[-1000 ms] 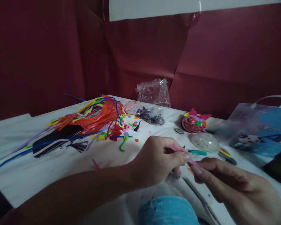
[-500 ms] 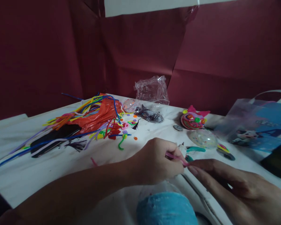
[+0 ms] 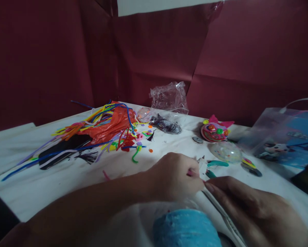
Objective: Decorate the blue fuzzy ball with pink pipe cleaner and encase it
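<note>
My left hand (image 3: 175, 176) is curled into a fist round a pink pipe cleaner (image 3: 190, 172), of which only a small stretch shows. Thumb and forefinger of my right hand (image 3: 248, 202) pinch together at its other end, close against the left fist. Just below the hands stands a blue roll-like object (image 3: 186, 228) with a clear covering at its top. Beyond the fingers lie pliers (image 3: 217, 163) with green handles. A loose pink piece (image 3: 106, 175) rests on the table behind my left forearm.
Colourful pipe cleaners (image 3: 97, 120) spill over an orange plastic bag (image 3: 112, 123) and a black phone-like slab (image 3: 63, 151). At the right are a pink lion-head ornament (image 3: 217, 129), a clear bag of dots (image 3: 227, 152) and a blue printed bag (image 3: 297, 137). Clear wrapping (image 3: 169, 97) stands behind.
My two hands have come closer together, and less of the pink pipe cleaner shows between them. The whole view has shifted slightly.
</note>
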A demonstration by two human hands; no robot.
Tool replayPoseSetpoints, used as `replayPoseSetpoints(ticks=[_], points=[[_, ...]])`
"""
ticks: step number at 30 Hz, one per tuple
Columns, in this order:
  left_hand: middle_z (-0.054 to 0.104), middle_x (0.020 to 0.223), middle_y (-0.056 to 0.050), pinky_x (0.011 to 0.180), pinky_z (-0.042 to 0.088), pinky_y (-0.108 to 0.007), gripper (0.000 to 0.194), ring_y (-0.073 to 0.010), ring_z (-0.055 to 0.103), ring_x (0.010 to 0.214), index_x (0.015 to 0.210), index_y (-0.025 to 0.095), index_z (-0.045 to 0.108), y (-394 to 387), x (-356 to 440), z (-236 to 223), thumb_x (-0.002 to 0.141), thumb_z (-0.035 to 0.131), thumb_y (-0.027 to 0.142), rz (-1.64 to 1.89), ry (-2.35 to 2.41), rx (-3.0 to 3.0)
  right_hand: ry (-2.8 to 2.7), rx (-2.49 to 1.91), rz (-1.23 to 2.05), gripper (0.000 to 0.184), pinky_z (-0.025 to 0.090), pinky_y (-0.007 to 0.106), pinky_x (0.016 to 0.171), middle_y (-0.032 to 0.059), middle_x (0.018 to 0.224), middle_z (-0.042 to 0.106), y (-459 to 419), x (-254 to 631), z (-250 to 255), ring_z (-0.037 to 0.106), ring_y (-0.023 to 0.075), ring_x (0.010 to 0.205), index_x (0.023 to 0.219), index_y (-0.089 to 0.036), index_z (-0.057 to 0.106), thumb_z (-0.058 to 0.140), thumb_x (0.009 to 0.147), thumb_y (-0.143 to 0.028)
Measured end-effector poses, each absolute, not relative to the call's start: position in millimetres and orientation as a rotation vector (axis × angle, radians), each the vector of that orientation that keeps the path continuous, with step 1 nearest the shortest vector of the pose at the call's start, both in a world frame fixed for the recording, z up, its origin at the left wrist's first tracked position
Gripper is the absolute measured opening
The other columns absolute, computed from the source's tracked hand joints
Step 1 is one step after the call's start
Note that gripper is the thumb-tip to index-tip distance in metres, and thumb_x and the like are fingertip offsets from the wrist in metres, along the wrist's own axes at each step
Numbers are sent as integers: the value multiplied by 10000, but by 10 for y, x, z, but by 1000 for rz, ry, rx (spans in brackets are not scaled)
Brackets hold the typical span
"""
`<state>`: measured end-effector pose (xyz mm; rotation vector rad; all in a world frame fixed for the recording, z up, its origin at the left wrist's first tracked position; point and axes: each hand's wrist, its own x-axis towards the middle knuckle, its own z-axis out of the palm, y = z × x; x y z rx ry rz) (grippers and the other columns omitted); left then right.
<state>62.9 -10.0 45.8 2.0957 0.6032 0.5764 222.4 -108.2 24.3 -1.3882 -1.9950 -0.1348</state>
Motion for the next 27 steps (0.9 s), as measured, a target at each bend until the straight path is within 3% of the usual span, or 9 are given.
replayPoseSetpoints(ticks=[5,10,16,22,27], points=[[503,531,39,411,349,-184,180,-57,435,403,640,132,543,38,613,499,774,539,253,355,448,1705,-1949,-1480,-80,220,461,176,363,-56,646,669,-1115,2331,234,630,153,470,865,-295,601,431,949,-408],[519,520,54,412,383,-151,91,-43,473,410,685,118,578,44,621,453,740,622,176,281,373,1551,-2061,-1406,-42,170,483,155,375,-42,661,672,-1101,2382,192,657,156,510,874,-281,573,441,951,-355],[498,495,60,400,355,-146,94,-39,449,411,661,111,576,78,608,440,716,642,148,332,471,1698,-2013,-1407,-162,118,427,165,347,-89,566,628,-1078,2290,226,580,126,389,853,-300,538,455,926,-340],[528,543,57,463,351,-148,56,-36,458,472,682,119,571,49,566,517,711,602,82,533,471,1733,-1825,-1410,339,245,476,149,426,-38,607,614,-1034,2358,300,560,146,496,775,-280,647,511,904,-439],[497,485,65,433,332,-168,71,-50,432,431,654,125,558,1,544,592,688,614,97,570,490,1719,-1769,-1457,634,362,446,163,414,-3,571,580,-1026,2430,351,523,149,490,685,-238,684,560,845,-538]])
